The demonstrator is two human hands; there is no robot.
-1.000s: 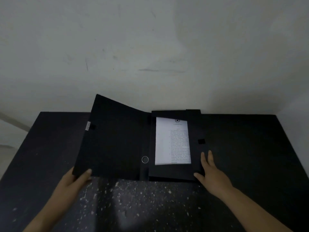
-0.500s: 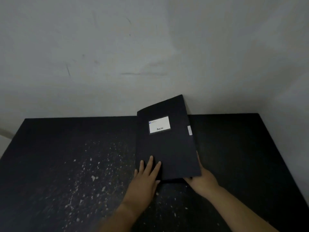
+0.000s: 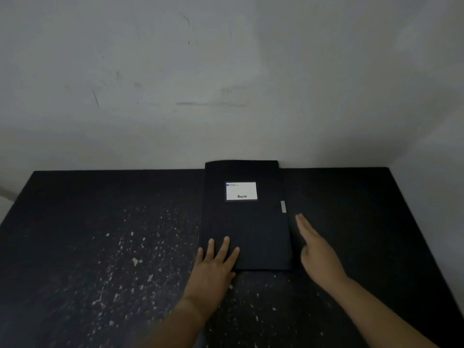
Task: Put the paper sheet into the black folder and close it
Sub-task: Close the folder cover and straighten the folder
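The black folder (image 3: 253,222) lies shut and flat on the black table (image 3: 100,234), a white label on its cover. The paper sheet is hidden inside it. My left hand (image 3: 216,262) rests flat on the folder's near left corner, fingers spread. My right hand (image 3: 319,252) sits edge-on just right of the folder, fingers straight, holding nothing. A small grey tab (image 3: 283,206) shows at the folder's right edge.
The table's left and middle are speckled with pale flecks. A scuffed white wall (image 3: 226,84) rises directly behind the table; the folder's far edge reaches it. The table's right edge runs near a side wall (image 3: 431,172).
The cover swung from open on the left over the sheet and now lies flat. My left hand followed it onto the cover. My right hand slid out from the folder's right edge.
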